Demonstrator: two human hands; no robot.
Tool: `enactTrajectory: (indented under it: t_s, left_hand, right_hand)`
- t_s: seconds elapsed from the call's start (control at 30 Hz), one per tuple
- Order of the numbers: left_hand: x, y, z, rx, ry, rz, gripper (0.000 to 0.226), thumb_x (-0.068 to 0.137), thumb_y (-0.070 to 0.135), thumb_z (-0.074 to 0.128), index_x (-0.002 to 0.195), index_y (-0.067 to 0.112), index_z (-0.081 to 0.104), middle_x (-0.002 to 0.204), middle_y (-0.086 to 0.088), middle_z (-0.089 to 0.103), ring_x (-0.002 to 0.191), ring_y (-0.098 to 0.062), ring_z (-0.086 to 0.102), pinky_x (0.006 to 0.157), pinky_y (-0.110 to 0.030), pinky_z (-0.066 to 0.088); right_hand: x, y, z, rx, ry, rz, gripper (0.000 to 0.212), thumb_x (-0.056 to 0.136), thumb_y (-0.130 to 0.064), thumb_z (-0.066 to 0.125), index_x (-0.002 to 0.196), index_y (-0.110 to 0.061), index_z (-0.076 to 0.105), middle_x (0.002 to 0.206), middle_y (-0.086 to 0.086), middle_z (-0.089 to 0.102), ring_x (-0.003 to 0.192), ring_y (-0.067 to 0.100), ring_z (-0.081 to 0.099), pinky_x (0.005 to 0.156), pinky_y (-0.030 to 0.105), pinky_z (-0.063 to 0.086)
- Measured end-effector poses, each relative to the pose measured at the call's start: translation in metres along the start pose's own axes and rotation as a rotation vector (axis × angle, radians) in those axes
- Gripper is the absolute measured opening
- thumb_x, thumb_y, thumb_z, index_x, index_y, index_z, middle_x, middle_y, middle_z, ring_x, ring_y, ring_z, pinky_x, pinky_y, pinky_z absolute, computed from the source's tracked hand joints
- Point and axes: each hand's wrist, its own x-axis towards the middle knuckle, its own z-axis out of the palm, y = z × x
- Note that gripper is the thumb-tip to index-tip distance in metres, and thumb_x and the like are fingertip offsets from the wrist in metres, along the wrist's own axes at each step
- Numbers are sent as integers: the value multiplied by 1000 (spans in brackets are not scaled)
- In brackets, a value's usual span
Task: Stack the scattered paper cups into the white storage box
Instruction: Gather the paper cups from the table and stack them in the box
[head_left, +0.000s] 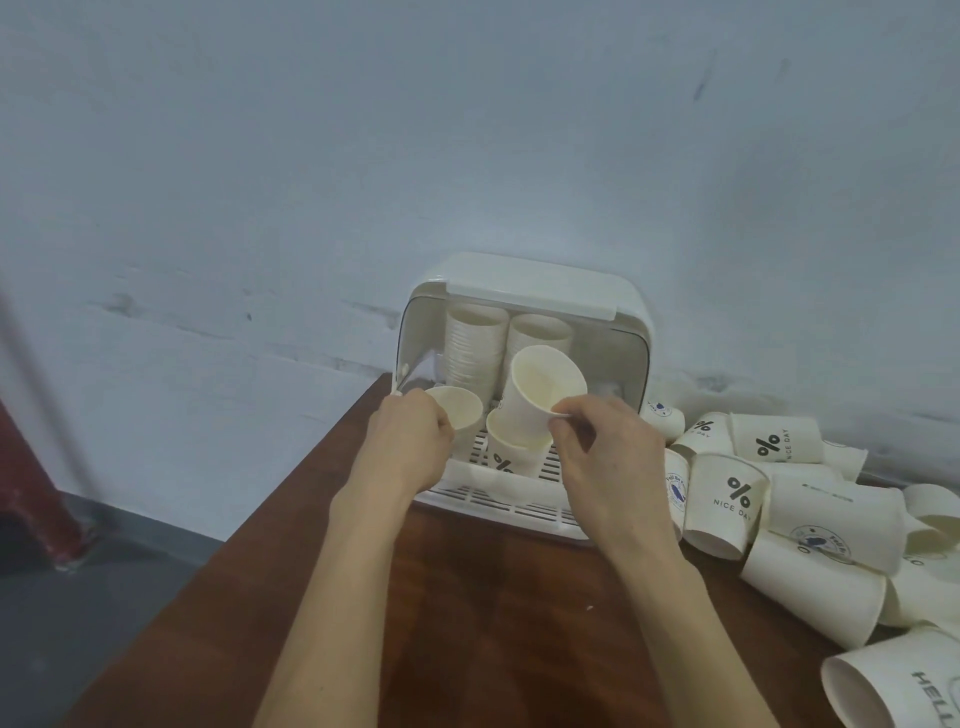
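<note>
Two hands' fingers, each pinching one paper cup (540, 395), beside two stacks (475, 345) in white box (519, 283).

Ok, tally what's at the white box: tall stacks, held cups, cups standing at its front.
Tall stacks at the back: 2
Held cups: 2, in left hand and right hand
Standing cup at the front: 1
Total: 5

Brown table (493, 623), white wall (363, 156)

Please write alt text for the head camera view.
The right hand lowers a tilted paper cup into another cup in the white storage box; the left hand holds a third cup.
</note>
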Motion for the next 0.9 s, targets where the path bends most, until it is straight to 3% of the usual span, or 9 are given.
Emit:
enactTrajectory:
  t_s: [0.13,0.27,0.4,0.5,0.6,0.67,0.8,0.9]
  left_hand:
    - [3,-2,1,28,4,13,36,87,9,51,52,14,41,90,-26,61,87,-41,57,65,-39,44]
    - [3,-1,2,39,23,32,26,86,6,46,62,1,38,97,-30,56,94,-46,55,68,-44,45]
    - [1,0,3,46,34,53,16,86,5,44,72,-2,41,100,-32,54,97,-49,53,75,-50,46]
    - [2,-2,5,51,31,54,19,88,5,45,70,-1,45,95,-30,56,95,-47,55,72,-48,46]
    - [5,-4,7,67,18,47,24,90,8,44,67,11,48,87,-23,57,84,-40,54,69,-41,42]
    - [5,-5,7,74,25,46,22,93,10,44,73,15,50,93,-19,61,79,-32,48,69,-38,41]
    - [6,-5,7,93,40,37,21,95,10,43,94,9,64,101,-17,64,80,-29,50,69,-35,39]
    - [5,-4,6,107,34,50,20,95,10,42,89,14,61,100,-16,64,82,-31,51,70,-35,38]
  right_hand:
    - [-2,4,8,-46,-64,0,16,93,-20,58,104,-20,69,98,0,63,83,14,53,70,17,28]
    - [-5,10,17,-58,-112,-19,22,94,-16,54,110,-15,68,107,5,65,96,24,58,80,31,41]
    - [-7,14,21,-34,-113,-41,24,97,-17,49,116,-16,66,105,5,63,94,25,57,75,28,36]
    - [-8,14,25,-19,-119,-53,27,100,-16,43,119,-16,62,100,5,58,91,26,55,73,31,35]
    - [-9,15,28,-9,-99,-54,28,101,-16,38,120,-17,59,95,3,54,87,27,52,72,36,38]
    - [-8,17,29,-3,-101,-54,27,101,-14,37,119,-18,57,93,4,56,85,26,51,70,38,39]
    - [-4,19,29,-30,-152,-68,27,95,-4,39,113,-18,52,88,3,60,79,25,49,64,37,36]
    - [-3,17,32,-196,-241,-66,28,90,-3,39,110,-19,49,88,7,60,78,30,48,62,39,35]
